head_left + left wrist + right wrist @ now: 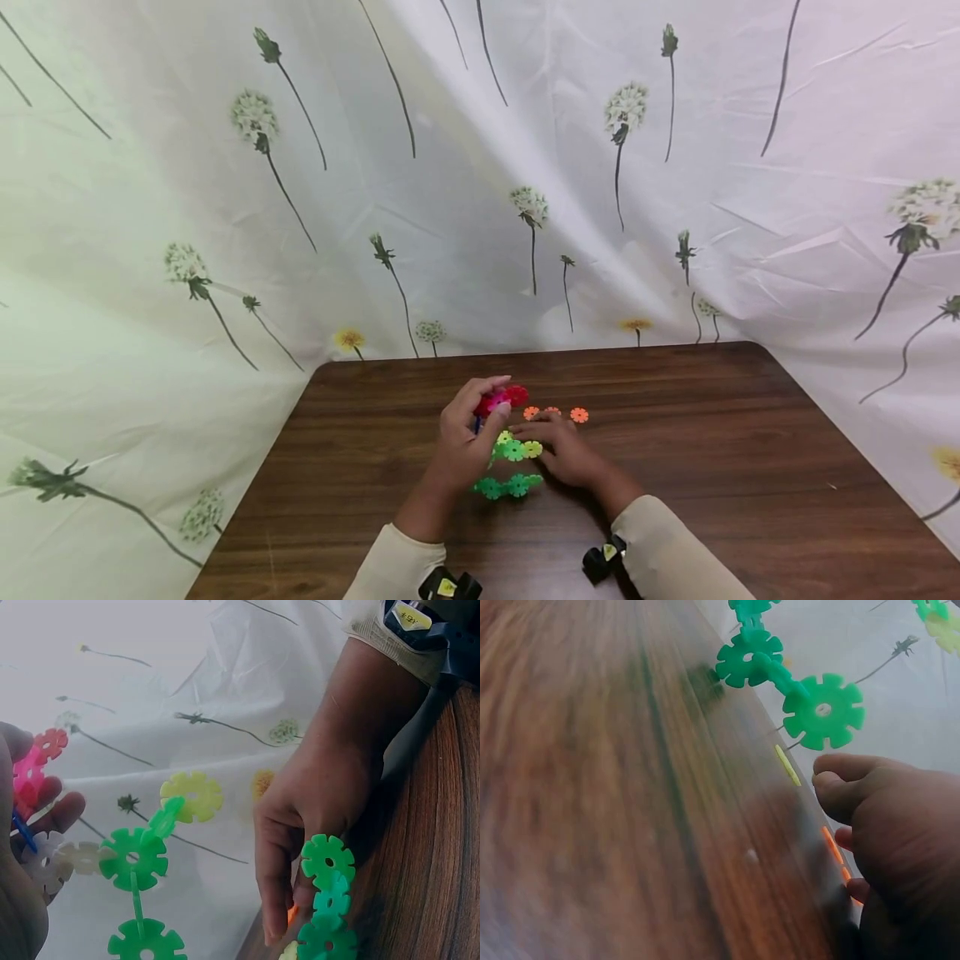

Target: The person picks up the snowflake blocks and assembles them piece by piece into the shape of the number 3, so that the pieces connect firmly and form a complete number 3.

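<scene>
Raised over the table, my left hand (pixel 459 425) holds a chain of notched plastic flower discs (pixel 133 859) between thumb and fingers. Red and pink discs (pixel 513 394) show at its fingers, with white and blue pieces near the palm in the left wrist view. Green discs (pixel 517 485) hang below, and a yellow disc (pixel 191 796) sticks out from one branch. My right hand (pixel 562 450) is low over the tabletop, fingers reaching forward with nothing visible in them. A loose yellow disc (pixel 787 765) lies flat just beyond its fingertips.
Several loose orange discs (pixel 579 415) lie on the dark wooden table (pixel 712 467), just past the right hand. A white cloth with a dandelion print (pixel 465 167) hangs behind the table's far edge.
</scene>
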The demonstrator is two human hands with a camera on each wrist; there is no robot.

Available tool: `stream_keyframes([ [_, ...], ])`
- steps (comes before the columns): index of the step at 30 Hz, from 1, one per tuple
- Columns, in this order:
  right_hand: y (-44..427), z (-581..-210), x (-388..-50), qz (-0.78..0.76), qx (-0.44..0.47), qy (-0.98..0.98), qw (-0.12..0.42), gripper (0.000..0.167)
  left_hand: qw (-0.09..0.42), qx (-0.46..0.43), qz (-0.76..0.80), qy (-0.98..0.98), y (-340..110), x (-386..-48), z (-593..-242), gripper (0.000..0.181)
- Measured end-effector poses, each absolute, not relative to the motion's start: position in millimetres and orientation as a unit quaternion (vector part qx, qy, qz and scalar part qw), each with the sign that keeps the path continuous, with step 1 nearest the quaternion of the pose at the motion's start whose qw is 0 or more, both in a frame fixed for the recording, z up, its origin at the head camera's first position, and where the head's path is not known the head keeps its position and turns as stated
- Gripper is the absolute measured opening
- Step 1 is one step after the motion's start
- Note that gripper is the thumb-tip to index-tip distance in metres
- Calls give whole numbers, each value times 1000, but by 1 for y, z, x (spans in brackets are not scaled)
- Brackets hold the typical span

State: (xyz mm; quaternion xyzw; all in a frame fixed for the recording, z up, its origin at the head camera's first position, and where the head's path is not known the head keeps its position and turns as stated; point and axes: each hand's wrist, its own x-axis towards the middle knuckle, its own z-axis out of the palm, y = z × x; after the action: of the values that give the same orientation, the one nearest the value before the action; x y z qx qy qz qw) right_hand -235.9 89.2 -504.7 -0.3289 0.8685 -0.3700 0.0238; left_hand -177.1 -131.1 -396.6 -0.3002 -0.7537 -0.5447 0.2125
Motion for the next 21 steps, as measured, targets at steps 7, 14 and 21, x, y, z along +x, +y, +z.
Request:
stream_keyframes([
  [7, 90, -505, -234, -350, -312, 882, 43, 56, 199, -293, -551, -756, -131, -176, -395, 36],
  [14, 90, -509, -239, -367, -323, 871, -44, 29, 198, -289, -549, -759, -131, -175, -395, 35],
  [21, 90, -512, -240, -346, -326, 872, -116, 22, 194, -286, -550, -760, -132, -176, -395, 35],
])
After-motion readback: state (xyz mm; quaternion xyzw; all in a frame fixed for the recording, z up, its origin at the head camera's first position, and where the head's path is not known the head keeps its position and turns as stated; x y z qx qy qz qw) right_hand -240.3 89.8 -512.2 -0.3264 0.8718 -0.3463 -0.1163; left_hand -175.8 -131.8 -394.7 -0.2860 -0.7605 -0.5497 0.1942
